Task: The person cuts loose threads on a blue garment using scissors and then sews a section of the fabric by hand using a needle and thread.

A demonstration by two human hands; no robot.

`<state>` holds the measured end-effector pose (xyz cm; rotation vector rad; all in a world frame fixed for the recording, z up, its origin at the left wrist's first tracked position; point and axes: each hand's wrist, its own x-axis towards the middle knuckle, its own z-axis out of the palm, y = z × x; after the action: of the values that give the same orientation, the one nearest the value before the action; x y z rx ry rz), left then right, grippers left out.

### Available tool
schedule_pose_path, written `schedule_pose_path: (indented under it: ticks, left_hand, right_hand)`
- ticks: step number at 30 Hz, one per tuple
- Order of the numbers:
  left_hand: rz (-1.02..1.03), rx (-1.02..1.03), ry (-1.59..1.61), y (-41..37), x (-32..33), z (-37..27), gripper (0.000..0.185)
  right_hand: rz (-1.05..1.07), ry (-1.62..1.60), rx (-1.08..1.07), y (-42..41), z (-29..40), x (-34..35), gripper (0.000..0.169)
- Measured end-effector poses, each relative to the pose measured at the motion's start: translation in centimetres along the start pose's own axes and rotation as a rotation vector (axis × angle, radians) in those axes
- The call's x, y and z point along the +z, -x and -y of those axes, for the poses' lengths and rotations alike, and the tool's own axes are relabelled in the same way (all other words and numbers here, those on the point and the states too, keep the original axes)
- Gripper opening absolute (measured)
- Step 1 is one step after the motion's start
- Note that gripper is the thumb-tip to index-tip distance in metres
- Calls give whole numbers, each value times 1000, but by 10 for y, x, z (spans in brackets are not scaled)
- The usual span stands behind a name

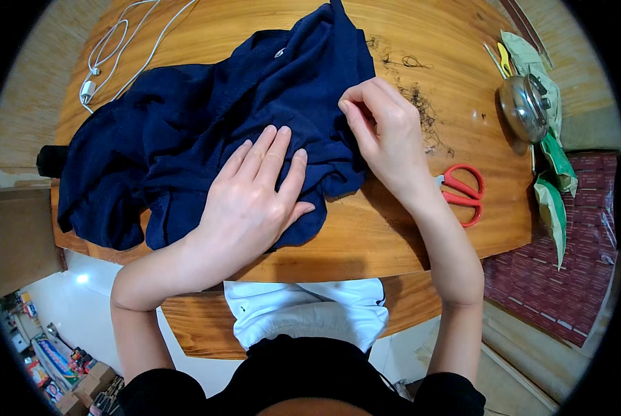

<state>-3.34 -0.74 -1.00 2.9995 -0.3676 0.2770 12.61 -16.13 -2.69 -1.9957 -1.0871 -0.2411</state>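
A dark navy cloth garment (185, 119) lies bunched across the wooden table, with a small whitish spot on its upper part. My left hand (261, 195) rests flat on it, palm down, fingers a little spread. At the garment's right edge is my right hand (381, 117), thumb and index finger pinched together; whether something thin is between them cannot be told. Loose dark thread scraps (420, 104) are scattered just beyond that hand. Red-handled scissors (464, 197) lie to the right of my right wrist, their blades mostly hidden behind the forearm.
A shiny metal lidded pot (524, 106) stands at the table's right edge, near a yellow-handled tool (504, 58) and green packets (552, 208). A white cable (118, 52) is coiled at the upper left. A black roll-shaped object (52, 161) juts past the left edge.
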Motion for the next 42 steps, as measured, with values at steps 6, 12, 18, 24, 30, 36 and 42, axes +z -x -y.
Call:
schedule_pose_path:
  ticks: [6,12,18,24,30,36,42]
  left_hand:
    - [2,7,1,6,0,2,56]
    - [8,7,52,13,-5,7,54]
    - [-5,0,65,14,-5,8,53]
    - [-71,7,95,8,-9,14,52]
    - [-119,-17,159,4,-1,18,49]
    - [-92,0,140,6,-1,20,46]
    - [-75,10,167,4,-3,17,44]
  right_hand:
    - [103,-17,-83,4,0,14,5]
    - [108,98,-167,0,5,25,7]
    - [246,369,-322,-11,14,28,11]
    - [111,95,-156,-36,-5,18,12]
    - [192,10,-282,-42,-2,25,5]
    - [265,348,-487,-40,11,39,5]
    - [222,355,-433,-59,-4,39,10]
